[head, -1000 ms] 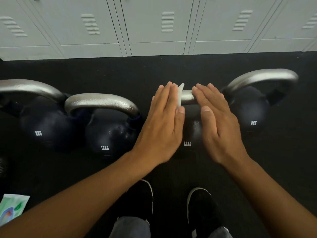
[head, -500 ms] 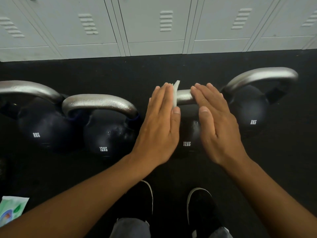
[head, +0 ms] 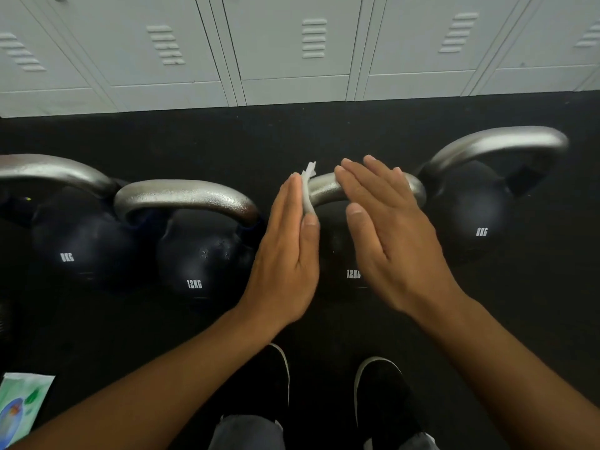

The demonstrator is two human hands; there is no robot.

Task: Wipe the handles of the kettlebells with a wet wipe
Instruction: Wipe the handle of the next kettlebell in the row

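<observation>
Several black kettlebells with silver handles stand in a row on the dark floor. My left hand (head: 289,251) presses a white wet wipe (head: 307,186) against the left part of the handle (head: 324,190) of the third kettlebell (head: 337,254), marked 12KG. The wipe sticks out between my thumb and fingers. My right hand (head: 386,235) lies flat over the right part of the same handle, fingers together and extended. To the left stand a 12KG kettlebell (head: 201,254) and an 8KG one (head: 81,241); an 8KG kettlebell (head: 470,216) stands to the right.
Grey lockers (head: 292,50) line the wall behind the row. A green and white wipe packet (head: 19,407) lies on the floor at the lower left. My two black shoes (head: 380,391) show at the bottom.
My left hand with the wipe has slid left along the handle, baring more metal between the hands. My right hand has stayed over the handle's right part.
</observation>
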